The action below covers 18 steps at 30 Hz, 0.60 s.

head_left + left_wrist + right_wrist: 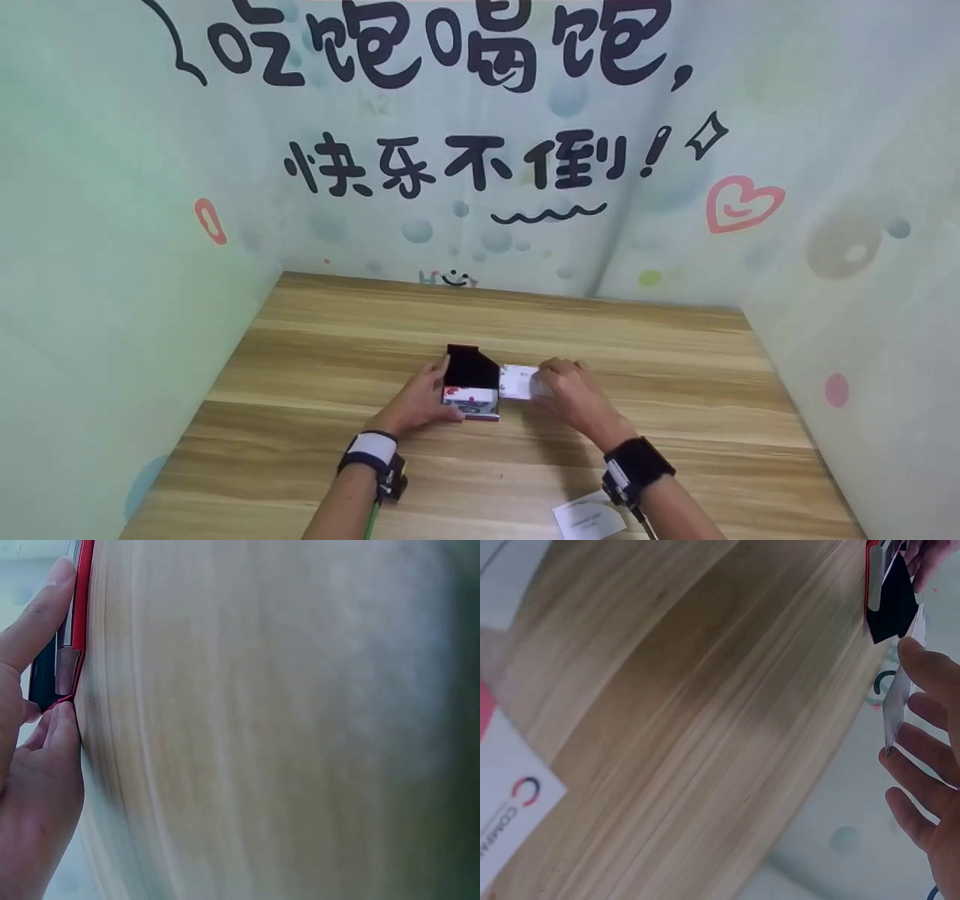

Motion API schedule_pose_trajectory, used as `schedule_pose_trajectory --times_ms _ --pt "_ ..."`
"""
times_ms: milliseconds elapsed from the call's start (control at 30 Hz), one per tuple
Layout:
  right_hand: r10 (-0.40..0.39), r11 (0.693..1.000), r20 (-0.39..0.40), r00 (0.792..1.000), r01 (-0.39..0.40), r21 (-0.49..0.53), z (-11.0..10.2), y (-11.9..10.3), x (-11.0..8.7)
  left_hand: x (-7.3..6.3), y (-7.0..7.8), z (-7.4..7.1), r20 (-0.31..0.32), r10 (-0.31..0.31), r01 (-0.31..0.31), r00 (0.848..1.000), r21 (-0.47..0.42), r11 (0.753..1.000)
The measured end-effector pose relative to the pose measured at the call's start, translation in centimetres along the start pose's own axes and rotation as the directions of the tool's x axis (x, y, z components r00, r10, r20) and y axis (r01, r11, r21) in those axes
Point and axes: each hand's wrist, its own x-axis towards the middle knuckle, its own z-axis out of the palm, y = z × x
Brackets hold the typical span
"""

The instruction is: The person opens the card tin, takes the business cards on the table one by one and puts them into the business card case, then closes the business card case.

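Observation:
My left hand point(416, 401) grips an open card case point(472, 367) by its left side, above the wooden table. The case has a black inside and a red outer edge point(84, 596); cards with red and grey print point(471, 403) lie in its lower part. In the left wrist view the thumb of my left hand point(45, 795) lies on the case's near face, with fingers beneath. Just right of the case, my right hand point(576, 394) pinches a white business card point(517, 381) by its right end. The right wrist view shows this card point(895, 712) edge-on between thumb and fingers.
Loose white business cards point(589, 517) lie at the table's front, beside my right wrist; one bears a red and dark ring logo point(526, 791). The wooden table point(337, 322) is bounded by printed fabric walls point(465, 247) at the back and sides.

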Motion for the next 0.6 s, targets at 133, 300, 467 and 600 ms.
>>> schedule_pose_trajectory --times_ms 133,300,467,600 --pt "0.011 1.0 0.041 0.999 -0.012 0.021 0.6 -0.4 1.0 0.1 0.0 0.1 0.023 0.004 -0.003 1.0 -0.053 0.999" --pt "0.018 0.999 0.105 0.994 -0.021 0.025 1.0 -1.3 2.0 -0.1 -0.2 0.3 0.039 0.017 -0.014 0.999 -0.078 0.997" --pt "0.035 0.998 0.148 0.988 -0.041 0.04 1.5 -2.4 3.7 0.1 -0.2 0.1 0.027 0.027 -0.025 0.999 -0.083 0.996" --pt "0.065 0.997 0.174 0.983 -0.073 0.04 2.3 -3.5 4.7 0.3 -0.1 0.0 0.012 0.015 -0.015 1.0 -0.037 0.999"
